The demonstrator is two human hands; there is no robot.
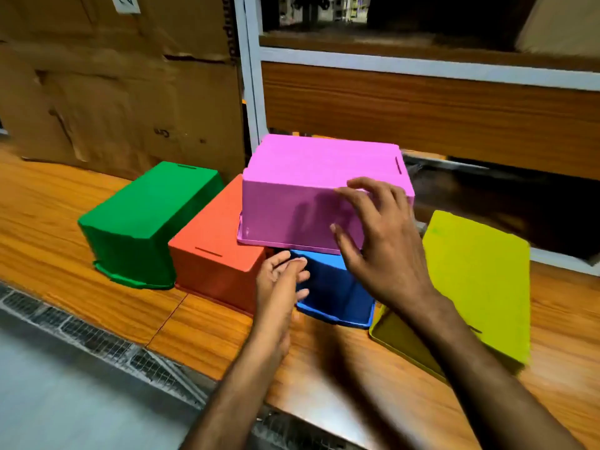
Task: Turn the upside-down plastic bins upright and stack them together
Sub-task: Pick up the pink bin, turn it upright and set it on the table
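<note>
Several plastic bins lie upside down on a wooden table (81,254). A green bin (146,222) is at the left, an orange bin (214,251) beside it, a blue bin (331,287) in the middle and a yellow-green bin (477,287) at the right. A pink bin (311,193) rests upside down on top of the orange and blue ones. My right hand (380,235) hovers with spread fingers at the pink bin's front right corner. My left hand (279,284) is open, fingers straight, between the orange and blue bins below the pink bin's rim.
Large cardboard boxes (113,76) stand behind the bins at the left. A metal shelf rack (253,92) with wooden panels rises at the back right. A wire mesh strip (97,336) runs along the table's front edge.
</note>
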